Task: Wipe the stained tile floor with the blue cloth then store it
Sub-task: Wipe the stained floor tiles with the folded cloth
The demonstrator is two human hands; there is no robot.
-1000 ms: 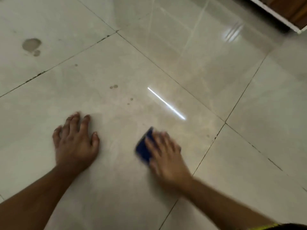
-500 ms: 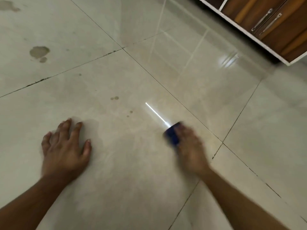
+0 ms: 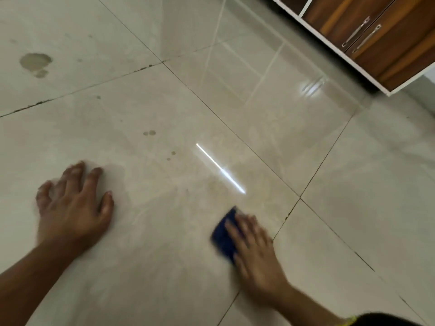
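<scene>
Down on the glossy tile floor, the right hand lay flat, fingers together, pressing the blue cloth beside a grout line, while the left hand rested splayed, empty. Stains sat far left; a wooden cabinet stood beyond.

The tile floor is glossy pale beige with dark grout lines. Grey-brown stains mark it toward ten o'clock. The cloth at five o'clock is deep blue. The cabinet at one o'clock is streaked brown wood, white-edged, with silver handles.
</scene>
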